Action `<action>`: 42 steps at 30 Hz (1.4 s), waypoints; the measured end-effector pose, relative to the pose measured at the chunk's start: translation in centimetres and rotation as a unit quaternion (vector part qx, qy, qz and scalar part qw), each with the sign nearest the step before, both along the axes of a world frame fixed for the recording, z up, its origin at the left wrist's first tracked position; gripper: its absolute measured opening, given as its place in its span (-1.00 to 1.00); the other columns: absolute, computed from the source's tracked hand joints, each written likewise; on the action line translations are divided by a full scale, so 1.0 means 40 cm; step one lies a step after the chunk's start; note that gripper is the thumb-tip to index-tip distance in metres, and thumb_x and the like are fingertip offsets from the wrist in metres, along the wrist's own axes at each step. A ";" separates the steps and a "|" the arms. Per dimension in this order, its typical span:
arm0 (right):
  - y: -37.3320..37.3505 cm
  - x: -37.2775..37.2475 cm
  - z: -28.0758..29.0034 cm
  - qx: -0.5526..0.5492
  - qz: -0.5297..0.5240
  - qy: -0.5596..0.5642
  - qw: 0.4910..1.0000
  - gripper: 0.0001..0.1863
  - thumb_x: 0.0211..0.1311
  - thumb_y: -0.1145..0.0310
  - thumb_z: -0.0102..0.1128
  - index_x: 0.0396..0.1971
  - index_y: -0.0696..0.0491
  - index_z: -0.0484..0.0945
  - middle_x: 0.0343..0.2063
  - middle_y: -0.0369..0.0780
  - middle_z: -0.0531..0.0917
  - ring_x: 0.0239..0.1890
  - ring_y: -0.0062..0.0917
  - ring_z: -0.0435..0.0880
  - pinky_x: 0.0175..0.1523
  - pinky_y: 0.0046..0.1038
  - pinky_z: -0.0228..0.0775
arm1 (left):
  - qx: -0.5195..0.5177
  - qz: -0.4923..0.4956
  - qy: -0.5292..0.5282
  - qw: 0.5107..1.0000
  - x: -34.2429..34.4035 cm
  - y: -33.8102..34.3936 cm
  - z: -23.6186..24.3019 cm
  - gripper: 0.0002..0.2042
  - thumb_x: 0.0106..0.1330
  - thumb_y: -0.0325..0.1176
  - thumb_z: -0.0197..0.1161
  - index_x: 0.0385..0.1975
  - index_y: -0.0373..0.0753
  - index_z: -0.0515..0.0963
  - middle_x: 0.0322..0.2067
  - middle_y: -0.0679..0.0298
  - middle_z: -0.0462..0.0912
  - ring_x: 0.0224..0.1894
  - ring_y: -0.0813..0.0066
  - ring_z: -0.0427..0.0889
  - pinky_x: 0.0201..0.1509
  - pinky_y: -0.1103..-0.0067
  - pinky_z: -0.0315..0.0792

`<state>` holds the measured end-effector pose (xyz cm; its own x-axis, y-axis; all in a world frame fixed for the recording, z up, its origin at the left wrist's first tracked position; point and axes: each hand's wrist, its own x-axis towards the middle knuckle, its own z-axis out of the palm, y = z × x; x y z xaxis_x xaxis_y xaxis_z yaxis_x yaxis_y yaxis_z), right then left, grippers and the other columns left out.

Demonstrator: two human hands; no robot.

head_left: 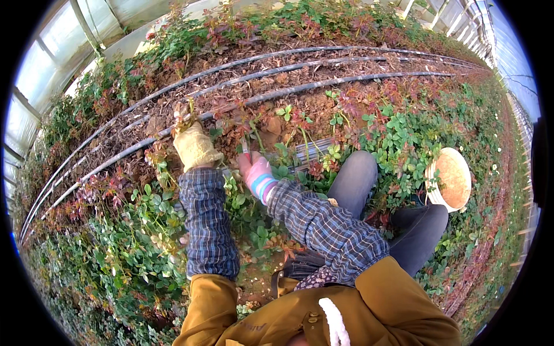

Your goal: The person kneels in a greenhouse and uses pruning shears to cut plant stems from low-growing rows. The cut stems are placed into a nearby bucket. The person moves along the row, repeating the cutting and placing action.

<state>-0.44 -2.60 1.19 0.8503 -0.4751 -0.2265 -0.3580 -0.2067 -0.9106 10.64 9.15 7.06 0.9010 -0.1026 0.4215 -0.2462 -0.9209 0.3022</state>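
Observation:
My left hand (196, 147), in a pale yellow glove and plaid sleeve, is closed at the nearest drip hose, with a small reddish-brown leafy sprig (186, 115) at its fingertips. My right hand (257, 173), in a pink glove with a blue-striped cuff, grips a small metal cutting tool (245, 147) with some red on it, pointing up toward leafy rose shoots (288, 124) just to its right. Its exact kind is unclear.
Black drip hoses (311, 85) curve across mulched soil (259, 72) behind my hands. Rose bushes (115, 242) surround me. A pale bucket (447, 179) stands by my bent right knee. Grey slatted material (311, 151) lies beyond my right hand, and greenhouse plastic and posts (43, 69) edge the bed.

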 end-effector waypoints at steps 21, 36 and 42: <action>-0.032 -0.105 0.001 -0.197 0.106 0.001 0.975 -0.72 0.26 0.09 0.07 -0.25 0.01 0.47 -0.57 -0.15 0.57 -0.49 -0.22 0.62 -0.34 -0.24 0.45 | -0.363 -0.016 0.150 0.919 0.163 0.057 -0.221 -0.80 0.38 -0.34 0.06 -0.23 -0.31 0.58 -0.35 0.24 0.67 -0.32 0.47 0.66 -0.25 0.53 0.56; -0.386 -0.396 0.124 0.470 -0.093 0.014 0.878 -0.59 0.30 -0.03 0.08 -0.07 -0.03 0.48 -0.47 -0.35 0.52 -0.65 -0.68 0.44 -0.61 -0.58 0.31 | -0.552 -0.073 0.340 0.758 -0.324 -0.416 -0.056 -0.92 0.22 -0.41 0.27 -0.34 -0.20 0.56 -0.55 0.42 0.54 -0.67 0.66 0.38 -0.68 0.69 0.22; -0.609 -0.425 0.180 0.443 -0.106 -0.023 0.890 -0.59 0.29 -0.02 0.09 -0.09 0.00 0.51 -0.57 -0.37 0.51 -0.68 -0.70 0.44 -0.65 -0.60 0.25 | 0.113 -0.248 0.342 0.899 -0.351 -0.414 -0.243 -0.57 0.18 0.04 0.22 -0.09 -0.13 0.55 -0.35 0.00 0.67 -0.23 0.04 0.65 -0.15 0.32 0.50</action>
